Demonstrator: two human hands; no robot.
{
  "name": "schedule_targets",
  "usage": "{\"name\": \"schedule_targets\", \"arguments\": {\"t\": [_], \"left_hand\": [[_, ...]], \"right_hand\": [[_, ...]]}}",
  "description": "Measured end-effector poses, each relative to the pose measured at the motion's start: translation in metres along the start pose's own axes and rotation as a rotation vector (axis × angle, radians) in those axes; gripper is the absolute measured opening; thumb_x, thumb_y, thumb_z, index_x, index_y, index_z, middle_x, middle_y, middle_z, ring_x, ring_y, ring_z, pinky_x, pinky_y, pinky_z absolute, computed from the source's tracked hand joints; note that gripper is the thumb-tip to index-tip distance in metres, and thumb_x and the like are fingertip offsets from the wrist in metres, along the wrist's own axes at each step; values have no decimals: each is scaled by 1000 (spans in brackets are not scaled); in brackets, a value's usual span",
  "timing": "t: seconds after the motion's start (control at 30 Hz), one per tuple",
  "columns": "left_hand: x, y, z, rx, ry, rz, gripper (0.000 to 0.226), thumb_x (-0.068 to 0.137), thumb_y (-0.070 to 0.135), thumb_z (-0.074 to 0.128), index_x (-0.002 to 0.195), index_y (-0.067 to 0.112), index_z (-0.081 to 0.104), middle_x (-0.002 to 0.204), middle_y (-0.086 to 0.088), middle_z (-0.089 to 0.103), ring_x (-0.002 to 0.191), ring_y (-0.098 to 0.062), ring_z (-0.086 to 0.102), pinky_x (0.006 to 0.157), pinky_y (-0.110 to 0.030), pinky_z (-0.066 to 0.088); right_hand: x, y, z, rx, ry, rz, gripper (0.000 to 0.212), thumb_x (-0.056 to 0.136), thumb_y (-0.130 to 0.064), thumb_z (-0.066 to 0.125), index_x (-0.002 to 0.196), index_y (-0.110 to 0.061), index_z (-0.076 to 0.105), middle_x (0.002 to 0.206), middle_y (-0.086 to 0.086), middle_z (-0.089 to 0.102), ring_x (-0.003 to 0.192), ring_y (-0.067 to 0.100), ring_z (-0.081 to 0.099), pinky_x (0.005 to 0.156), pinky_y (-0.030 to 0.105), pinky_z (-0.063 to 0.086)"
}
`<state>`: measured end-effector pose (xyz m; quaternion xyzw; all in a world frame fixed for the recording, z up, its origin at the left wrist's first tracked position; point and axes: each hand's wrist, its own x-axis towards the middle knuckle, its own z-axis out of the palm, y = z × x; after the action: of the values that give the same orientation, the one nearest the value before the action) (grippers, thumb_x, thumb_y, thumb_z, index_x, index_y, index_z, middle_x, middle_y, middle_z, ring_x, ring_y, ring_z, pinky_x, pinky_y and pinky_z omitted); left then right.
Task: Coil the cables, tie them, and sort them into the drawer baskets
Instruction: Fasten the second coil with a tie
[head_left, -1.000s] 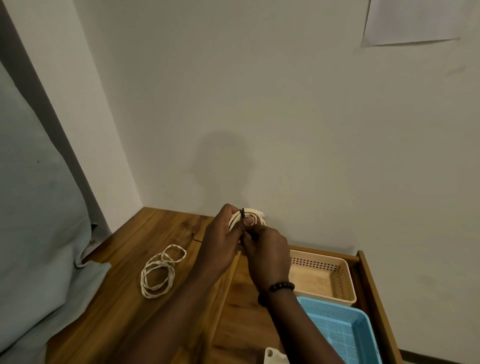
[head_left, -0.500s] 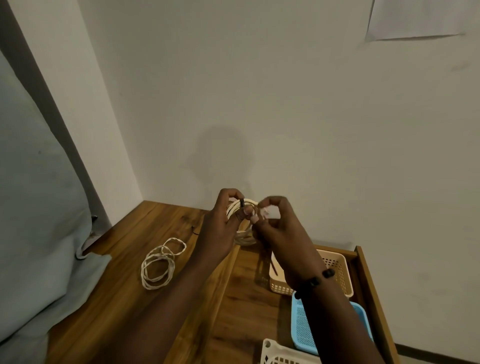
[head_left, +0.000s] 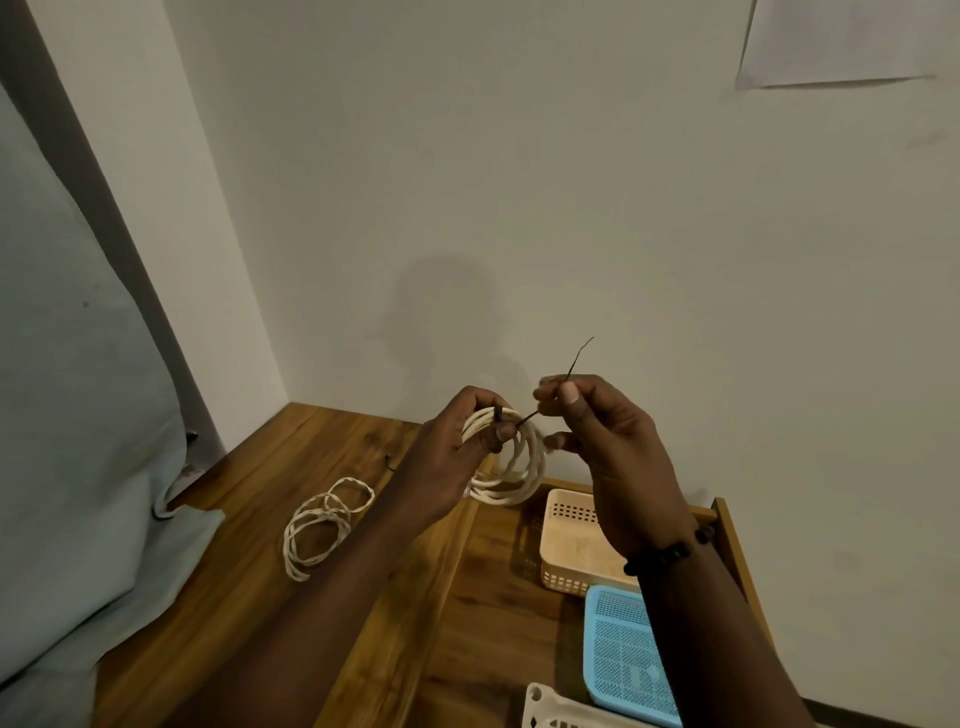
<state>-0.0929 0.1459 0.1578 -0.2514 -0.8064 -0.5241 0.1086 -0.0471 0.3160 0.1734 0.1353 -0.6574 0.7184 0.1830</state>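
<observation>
Centre frame: your left hand (head_left: 457, 457) grips the coil (head_left: 511, 467); your right hand (head_left: 597, 431) pinches the tie (head_left: 574, 364), not yet cinched. A second cable (head_left: 322, 525) lies untied on the tabletop (head_left: 249, 519), lower left; the baskets (head_left: 566, 540) look empty.

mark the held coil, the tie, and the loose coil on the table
held coil (head_left: 511, 480): head view, lower loops.
tie (head_left: 577, 356): head view, free tail above right hand.
loose coil (head_left: 322, 525): head view, overlapping strands.

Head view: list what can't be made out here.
- White basket: cut off by the bottom edge.
- Blue basket: right side hidden by the right forearm.
- Beige basket: far right part hidden by the right hand.
- Tie: too thin to tell whether it is fastened round the coil.
- Left hand: its grip covers part of the coil.
</observation>
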Motion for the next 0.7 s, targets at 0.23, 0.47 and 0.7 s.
{"name": "schedule_targets", "arguments": {"t": [0.23, 0.47, 0.7], "left_hand": [[1, 2, 0, -61, -20, 4, 21, 91, 27, 63, 111, 19, 58, 96, 15, 68, 92, 1, 64, 76, -13, 51], [3, -8, 3, 2, 15, -35, 28, 88, 36, 67, 112, 24, 57, 101, 13, 68, 95, -1, 64, 80, -22, 55], [3, -11, 3, -3, -13, -30, 27, 88, 29, 69, 111, 24, 57, 101, 10, 67, 94, -3, 64, 80, -22, 56]], "right_hand": [[7, 7, -9, -30, -36, 12, 13, 93, -18, 61, 100, -8, 67, 85, 4, 66, 77, 17, 61, 62, 29, 48], [4, 21, -8, -377, -61, 0, 5, 89, -24, 68, 88, -19, 70, 83, -1, 68, 81, 10, 61, 71, 27, 51], [1, 24, -4, -414, 21, 20, 5, 83, -11, 65, 82, -12, 61, 76, 4, 60, 74, 25, 57, 67, 42, 54]]}}
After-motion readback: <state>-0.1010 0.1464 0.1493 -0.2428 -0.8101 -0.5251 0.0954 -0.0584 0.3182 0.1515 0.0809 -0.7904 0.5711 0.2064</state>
